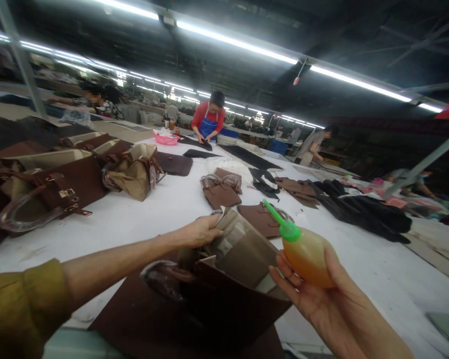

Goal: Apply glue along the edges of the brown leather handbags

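My left hand [204,231] pinches the top edge of a brown handbag [239,299], whose beige lining [243,244] shows through its open mouth. A plastic-wrapped handle [164,279] sticks out on the bag's left side. In my right hand [318,299] lies a squeeze bottle [309,257] of amber liquid with a green nozzle cap, the nozzle pointing up and left. The fingertips of that hand are close to the bag's right edge; whether they touch it I cannot tell. Under the bag a dark brown flat piece [134,319] lies on the white table [359,279].
Several brown bags [75,184] stand at the left. Brown bag panels with handles [220,192] lie ahead. Black material [362,209] is heaped at the right. Across the table a person in a blue apron [209,122] handles a black piece near a pink basin [165,139].
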A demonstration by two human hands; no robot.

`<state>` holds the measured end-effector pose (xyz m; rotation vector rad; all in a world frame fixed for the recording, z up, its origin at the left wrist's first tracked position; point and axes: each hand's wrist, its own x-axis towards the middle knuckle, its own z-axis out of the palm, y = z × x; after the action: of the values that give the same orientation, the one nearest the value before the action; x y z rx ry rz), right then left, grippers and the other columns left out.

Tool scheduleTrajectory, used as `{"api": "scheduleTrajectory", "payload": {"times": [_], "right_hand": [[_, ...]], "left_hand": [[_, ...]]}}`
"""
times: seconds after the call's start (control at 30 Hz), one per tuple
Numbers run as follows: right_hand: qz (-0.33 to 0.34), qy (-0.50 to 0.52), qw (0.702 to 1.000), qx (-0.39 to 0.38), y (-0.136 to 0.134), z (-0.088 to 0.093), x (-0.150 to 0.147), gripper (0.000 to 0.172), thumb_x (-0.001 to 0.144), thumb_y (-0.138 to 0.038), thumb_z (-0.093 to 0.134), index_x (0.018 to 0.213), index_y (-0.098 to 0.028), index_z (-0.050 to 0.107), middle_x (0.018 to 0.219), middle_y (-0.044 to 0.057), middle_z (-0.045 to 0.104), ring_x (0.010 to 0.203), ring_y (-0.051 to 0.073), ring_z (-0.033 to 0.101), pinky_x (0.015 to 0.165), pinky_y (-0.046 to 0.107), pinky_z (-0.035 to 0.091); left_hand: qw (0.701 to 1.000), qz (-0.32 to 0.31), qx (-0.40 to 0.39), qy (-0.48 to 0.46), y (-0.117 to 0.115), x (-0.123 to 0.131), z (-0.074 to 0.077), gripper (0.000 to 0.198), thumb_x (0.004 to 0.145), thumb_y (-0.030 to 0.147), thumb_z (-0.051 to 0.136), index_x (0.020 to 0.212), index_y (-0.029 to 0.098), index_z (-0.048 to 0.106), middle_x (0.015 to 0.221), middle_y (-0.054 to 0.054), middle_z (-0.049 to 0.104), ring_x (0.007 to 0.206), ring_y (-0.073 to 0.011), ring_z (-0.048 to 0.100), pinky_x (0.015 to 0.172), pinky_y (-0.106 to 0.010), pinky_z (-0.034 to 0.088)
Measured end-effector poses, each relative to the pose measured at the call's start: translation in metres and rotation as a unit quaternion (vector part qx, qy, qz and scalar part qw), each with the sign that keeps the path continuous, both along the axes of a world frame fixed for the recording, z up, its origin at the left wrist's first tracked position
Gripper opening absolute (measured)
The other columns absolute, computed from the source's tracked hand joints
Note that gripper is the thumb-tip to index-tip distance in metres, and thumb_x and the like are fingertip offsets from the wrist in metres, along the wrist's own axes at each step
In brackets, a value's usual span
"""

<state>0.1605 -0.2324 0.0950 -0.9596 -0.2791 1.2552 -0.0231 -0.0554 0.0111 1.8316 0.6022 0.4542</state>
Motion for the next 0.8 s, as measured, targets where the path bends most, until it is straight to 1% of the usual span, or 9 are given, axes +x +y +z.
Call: {"api": "scheduleTrajectory", "payload": {"times": [0.1,0.2,0.27,0.33,0.4,0.47,0.53,0.6,0.8], "right_hand": [[0.004,-0.028,1.0,-0.005,-0.008,0.001,0.002,0.048,0.078,-0.034,0.072,0.116,-0.012,0.054,0.093,0.016,0.069,0.069,0.018,0.067,0.066,0.029,0.059],[-0.011,-0.092,0.996,0.003,-0.015,-0.004,0.009,0.061,0.066,-0.031,0.082,0.118,-0.017,0.054,0.094,0.015,0.07,0.059,0.012,0.063,0.052,0.016,0.055],[-0.039,-0.137,0.99,-0.004,-0.018,-0.012,0.015,0.064,0.061,-0.033,0.085,0.116,-0.02,0.055,0.09,0.01,0.071,0.057,0.012,0.062,0.048,0.014,0.053],[-0.067,-0.177,0.981,-0.04,-0.021,-0.023,0.022,0.063,0.056,-0.038,0.086,0.109,-0.019,0.057,0.083,0.007,0.07,0.056,0.015,0.062,0.046,0.017,0.054],[-0.075,-0.219,0.969,-0.085,-0.024,-0.036,0.029,0.069,0.051,-0.044,0.085,0.108,-0.016,0.057,0.079,0.007,0.069,0.058,0.02,0.062,0.046,0.022,0.055],[-0.054,-0.274,0.955,-0.096,-0.026,-0.047,0.035,0.075,0.05,-0.047,0.084,0.111,-0.015,0.055,0.081,0.009,0.068,0.06,0.022,0.061,0.048,0.025,0.055],[-0.028,-0.342,0.937,-0.069,-0.027,-0.058,0.039,0.074,0.055,-0.048,0.081,0.116,-0.016,0.053,0.088,0.009,0.068,0.065,0.021,0.061,0.051,0.023,0.054],[-0.021,-0.407,0.912,-0.044,-0.027,-0.065,0.041,0.069,0.061,-0.048,0.077,0.119,-0.019,0.052,0.092,0.007,0.067,0.067,0.02,0.061,0.055,0.021,0.053],[-0.034,-0.524,0.848,-0.074,-0.015,-0.074,0.03,0.07,0.062,-0.054,0.074,0.12,-0.023,0.052,0.085,0.003,0.067,0.066,0.023,0.062,0.06,0.03,0.056]], "left_hand": [[0.989,-0.112,0.039,0.088,0.022,-0.011,0.038,0.025,0.074,0.022,0.054,0.097,0.016,0.058,0.087,0.001,0.062,0.077,-0.0136,0.055,0.07,-0.023,0.046],[0.952,-0.19,0.104,0.218,0.04,-0.021,0.07,0.022,0.071,0.023,0.059,0.092,0.015,0.064,0.079,0.001,0.063,0.068,-0.0124,0.054,0.063,-0.021,0.045],[0.919,-0.219,0.14,0.295,0.046,-0.025,0.084,0.025,0.069,0.023,0.062,0.093,0.015,0.066,0.076,0.001,0.065,0.066,-0.0124,0.054,0.061,-0.02,0.044],[0.888,-0.24,0.155,0.361,0.047,-0.027,0.088,0.027,0.067,0.021,0.063,0.093,0.015,0.068,0.073,0.001,0.066,0.063,-0.0126,0.054,0.057,-0.02,0.043],[0.863,-0.255,0.143,0.412,0.044,-0.027,0.084,0.028,0.067,0.019,0.063,0.093,0.014,0.069,0.07,0.0,0.066,0.059,-0.0128,0.053,0.053,-0.02,0.042],[0.85,-0.262,0.116,0.441,0.04,-0.025,0.074,0.027,0.066,0.016,0.062,0.092,0.014,0.07,0.066,0.0,0.066,0.055,-0.013,0.052,0.049,-0.021,0.041],[0.847,-0.265,0.092,0.451,0.036,-0.021,0.062,0.026,0.064,0.014,0.062,0.089,0.013,0.07,0.061,-0.001,0.064,0.052,-0.0132,0.051,0.046,-0.021,0.039],[0.846,-0.274,0.071,0.451,0.034,-0.018,0.05,0.024,0.064,0.013,0.063,0.087,0.013,0.071,0.06,-0.001,0.064,0.052,-0.0135,0.051,0.045,-0.021,0.039],[0.838,-0.306,0.003,0.452,0.036,-0.011,0.024,0.022,0.064,0.012,0.062,0.084,0.015,0.07,0.062,-0.001,0.063,0.056,-0.0155,0.055,0.048,-0.023,0.043]]}}
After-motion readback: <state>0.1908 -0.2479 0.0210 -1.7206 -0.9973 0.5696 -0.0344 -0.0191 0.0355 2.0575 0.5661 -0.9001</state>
